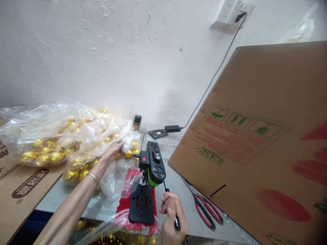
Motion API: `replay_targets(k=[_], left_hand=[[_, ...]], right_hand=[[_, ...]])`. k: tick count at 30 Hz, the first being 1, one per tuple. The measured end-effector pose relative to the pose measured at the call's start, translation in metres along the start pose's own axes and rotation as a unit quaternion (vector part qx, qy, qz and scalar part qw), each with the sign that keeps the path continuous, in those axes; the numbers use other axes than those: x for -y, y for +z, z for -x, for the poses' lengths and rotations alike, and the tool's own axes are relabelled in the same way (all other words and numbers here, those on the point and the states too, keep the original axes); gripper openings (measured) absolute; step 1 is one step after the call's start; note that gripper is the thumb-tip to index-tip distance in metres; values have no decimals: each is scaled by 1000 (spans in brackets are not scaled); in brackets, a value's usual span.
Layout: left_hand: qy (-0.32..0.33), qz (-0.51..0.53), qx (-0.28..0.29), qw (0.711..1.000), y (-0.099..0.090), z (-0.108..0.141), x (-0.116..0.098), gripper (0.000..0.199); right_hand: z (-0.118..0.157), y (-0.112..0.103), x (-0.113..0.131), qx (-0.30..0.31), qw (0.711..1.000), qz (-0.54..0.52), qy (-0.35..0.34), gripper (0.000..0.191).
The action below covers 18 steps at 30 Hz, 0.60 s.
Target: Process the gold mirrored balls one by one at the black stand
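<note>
My left hand (114,152), wearing a bracelet, reaches to a clear plastic bag (95,136) of shiny gold balls (73,174). Its fingers close on the gathered plastic, partly hidden by it. My right hand (173,217) is wrapped round the black-gripped lever (166,186) of a small black and green bench machine (156,165). The machine has round vents, a red switch and a slotted black base plate (142,204). Under the plate lies a red plastic sheet (122,200).
Red-handled scissors (208,211) lie right of my right hand, beside a large cardboard box (245,136). A black-capped can (137,122), a dark card (158,133) and a power adapter (173,128) sit by the wall. Its cord (214,76) climbs to a socket (227,13).
</note>
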<state>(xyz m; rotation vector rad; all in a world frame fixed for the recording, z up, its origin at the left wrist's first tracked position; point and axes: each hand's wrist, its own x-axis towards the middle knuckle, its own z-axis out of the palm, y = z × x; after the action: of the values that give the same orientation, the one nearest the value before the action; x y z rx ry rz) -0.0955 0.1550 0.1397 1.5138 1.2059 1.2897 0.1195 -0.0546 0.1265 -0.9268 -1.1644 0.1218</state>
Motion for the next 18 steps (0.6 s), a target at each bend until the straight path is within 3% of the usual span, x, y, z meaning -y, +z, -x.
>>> replay_targets(k=[2, 5, 7, 9, 12, 18], left_hand=[[21, -10, 6, 1000, -4, -18, -31, 58], [47, -27, 13, 998, -12, -37, -76, 50], [63, -54, 12, 996, -19, -39, -94, 50], [79, -105, 1, 991, -25, -33, -96, 55], [82, -212, -2, 974, -33, -10, -73, 62], [72, -317, 19, 945, -42, 64, 11, 64]], right_hand=[[1, 0, 0, 5, 1000, -7, -1, 41], [6, 0, 2, 0, 999, -20, 51, 41], [10, 0, 4, 2, 996, -28, 87, 41], [13, 0, 5, 9, 994, -36, 101, 41], [15, -3, 2, 18, 995, -33, 97, 40], [14, -6, -2, 35, 995, -9, 93, 34]])
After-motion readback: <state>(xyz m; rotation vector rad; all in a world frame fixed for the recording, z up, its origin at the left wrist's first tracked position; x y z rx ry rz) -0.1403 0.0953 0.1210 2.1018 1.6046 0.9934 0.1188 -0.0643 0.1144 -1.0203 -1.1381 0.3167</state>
